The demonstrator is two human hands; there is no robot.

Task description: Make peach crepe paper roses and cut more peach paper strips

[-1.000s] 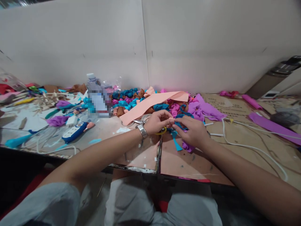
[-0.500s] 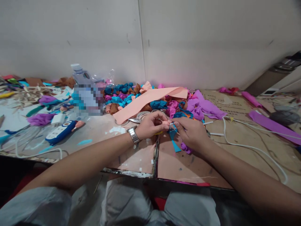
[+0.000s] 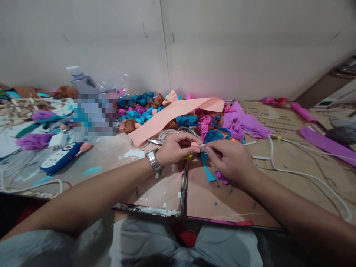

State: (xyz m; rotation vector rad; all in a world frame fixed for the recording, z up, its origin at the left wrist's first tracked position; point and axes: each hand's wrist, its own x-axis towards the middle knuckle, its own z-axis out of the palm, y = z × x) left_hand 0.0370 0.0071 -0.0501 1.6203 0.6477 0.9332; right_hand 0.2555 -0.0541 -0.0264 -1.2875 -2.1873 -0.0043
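Observation:
My left hand [image 3: 178, 148], with a metal watch on its wrist, and my right hand [image 3: 232, 161] meet fingertip to fingertip over the seam between two table boards. Both are closed in a pinch on a small peach crepe-paper piece [image 3: 198, 144]. A blue paper strip [image 3: 206, 167] hangs down from under my right fingers. A purple paper scrap [image 3: 221, 177] peeks out beneath my right palm. Just behind my hands lies a heap of crumpled blue, pink and brown paper pieces [image 3: 155, 107], with a long peach paper band [image 3: 172, 115] draped over it.
Purple paper sheets [image 3: 244, 126] lie right of the heap. A white cable [image 3: 306, 176] snakes across the right board. A blue and white power strip [image 3: 59, 158] and white charger [image 3: 58, 141] sit at left among scraps. Scissors and clear tape rings [image 3: 167, 136] lie behind my left hand.
My hands stay pinched together on the small paper piece; the view has drifted right and down, so things on the table sit further left.

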